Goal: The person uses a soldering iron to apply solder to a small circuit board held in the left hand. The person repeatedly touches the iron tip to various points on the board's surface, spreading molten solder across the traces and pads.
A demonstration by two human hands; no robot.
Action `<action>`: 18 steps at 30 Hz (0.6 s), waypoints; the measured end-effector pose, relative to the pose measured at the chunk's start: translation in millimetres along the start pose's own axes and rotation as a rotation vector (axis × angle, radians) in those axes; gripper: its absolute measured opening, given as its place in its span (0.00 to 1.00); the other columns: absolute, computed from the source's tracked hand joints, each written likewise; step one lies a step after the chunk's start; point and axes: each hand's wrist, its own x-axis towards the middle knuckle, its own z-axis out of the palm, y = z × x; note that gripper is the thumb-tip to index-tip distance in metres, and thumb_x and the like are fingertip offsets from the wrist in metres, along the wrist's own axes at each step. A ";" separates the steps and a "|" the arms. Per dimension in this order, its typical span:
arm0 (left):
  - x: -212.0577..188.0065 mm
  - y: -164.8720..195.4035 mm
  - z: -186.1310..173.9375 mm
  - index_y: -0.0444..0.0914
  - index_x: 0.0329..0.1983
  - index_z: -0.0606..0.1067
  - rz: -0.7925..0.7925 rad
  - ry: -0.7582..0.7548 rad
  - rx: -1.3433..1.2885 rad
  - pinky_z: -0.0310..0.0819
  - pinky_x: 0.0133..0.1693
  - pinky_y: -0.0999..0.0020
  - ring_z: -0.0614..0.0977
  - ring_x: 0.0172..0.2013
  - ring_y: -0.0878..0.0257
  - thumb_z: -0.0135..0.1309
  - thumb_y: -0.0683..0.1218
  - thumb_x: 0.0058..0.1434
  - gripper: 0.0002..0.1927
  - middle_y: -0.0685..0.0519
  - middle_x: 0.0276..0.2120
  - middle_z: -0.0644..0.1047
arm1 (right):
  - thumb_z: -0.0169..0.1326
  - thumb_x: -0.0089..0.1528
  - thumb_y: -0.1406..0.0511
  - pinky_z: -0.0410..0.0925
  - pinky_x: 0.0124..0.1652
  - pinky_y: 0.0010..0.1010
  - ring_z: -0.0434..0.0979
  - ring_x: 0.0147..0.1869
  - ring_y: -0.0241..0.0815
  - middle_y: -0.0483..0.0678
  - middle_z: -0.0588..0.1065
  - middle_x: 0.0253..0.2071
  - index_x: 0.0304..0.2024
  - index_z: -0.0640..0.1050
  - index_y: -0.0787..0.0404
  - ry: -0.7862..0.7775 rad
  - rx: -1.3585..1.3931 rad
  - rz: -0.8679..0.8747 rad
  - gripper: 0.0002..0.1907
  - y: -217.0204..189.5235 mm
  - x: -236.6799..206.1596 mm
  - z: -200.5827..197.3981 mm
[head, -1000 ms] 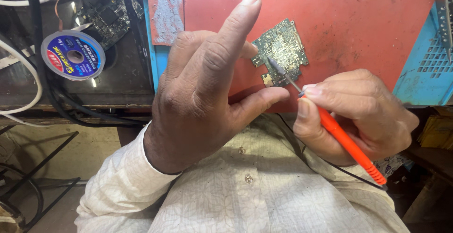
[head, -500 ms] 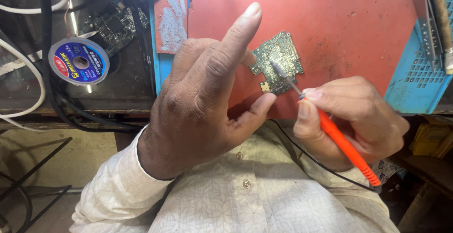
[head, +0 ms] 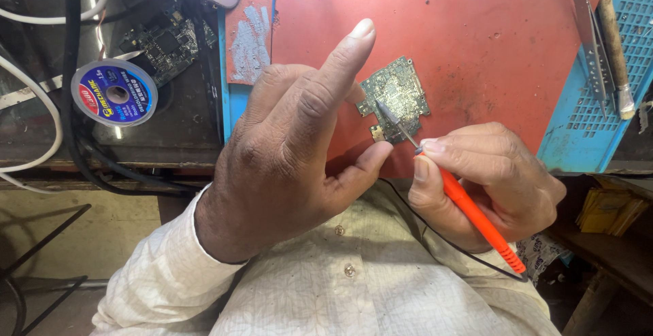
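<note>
Nearest to us, below our cream shirt (head: 340, 288), our right hand (head: 486, 183) has its grip pinched around an orange-handled soldering iron (head: 476, 217), whose thin cord trails down across the shirt. Its metal tip rests on the small circuit board (head: 396, 98). Our left hand (head: 292, 152) pinches that board at its lower edge, thumb in front and other fingers hidden behind, while the index finger points straight up, clear of it. The board sits held just above the red mat (head: 462, 30) that covers the worktop. Farther left, on the dark part of the worktop, a blue-labelled spool (head: 114, 93) lies flat beside a second, darker circuit board (head: 163, 43) and some black and white cables. At the far right, tweezers (head: 588, 33) and a small brush (head: 615, 50) lie on a blue perforated tray (head: 598, 125).
</note>
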 end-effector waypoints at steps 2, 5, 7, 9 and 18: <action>0.3 0.2 0.7 0.34 0.73 0.54 0.002 0.001 -0.002 0.72 0.56 0.62 0.77 0.50 0.54 0.71 0.44 0.61 0.46 0.50 0.49 0.75 | 0.64 0.61 0.77 0.71 0.31 0.24 0.79 0.33 0.41 0.53 0.78 0.34 0.41 0.77 0.69 0.013 -0.007 0.016 0.09 -1.2 1.0 1.1; 0.5 0.1 0.5 0.34 0.75 0.55 0.005 0.003 -0.003 0.72 0.56 0.61 0.77 0.49 0.54 0.71 0.44 0.61 0.47 0.50 0.50 0.75 | 0.63 0.62 0.77 0.70 0.30 0.23 0.79 0.32 0.40 0.53 0.78 0.35 0.42 0.77 0.69 0.038 0.007 0.048 0.09 -3.7 2.6 3.1; 0.7 0.2 0.8 0.34 0.75 0.55 0.009 0.005 -0.003 0.73 0.56 0.62 0.77 0.50 0.54 0.71 0.45 0.61 0.47 0.49 0.49 0.75 | 0.64 0.60 0.77 0.70 0.30 0.25 0.78 0.33 0.41 0.53 0.77 0.33 0.41 0.77 0.69 0.010 0.023 -0.037 0.09 -3.8 4.5 3.6; 0.8 0.1 0.8 0.33 0.74 0.55 0.011 0.007 -0.001 0.73 0.56 0.61 0.76 0.50 0.54 0.71 0.45 0.61 0.47 0.49 0.49 0.75 | 0.63 0.60 0.78 0.69 0.29 0.23 0.78 0.29 0.38 0.53 0.78 0.33 0.40 0.77 0.69 0.040 -0.016 0.071 0.09 -5.6 4.8 3.5; 1.7 -0.3 2.2 0.33 0.74 0.55 0.010 0.010 -0.015 0.72 0.57 0.62 0.77 0.51 0.54 0.71 0.45 0.61 0.47 0.49 0.49 0.75 | 0.63 0.61 0.77 0.69 0.29 0.24 0.78 0.31 0.39 0.52 0.77 0.32 0.41 0.77 0.69 0.013 -0.008 0.011 0.09 -4.9 5.0 3.0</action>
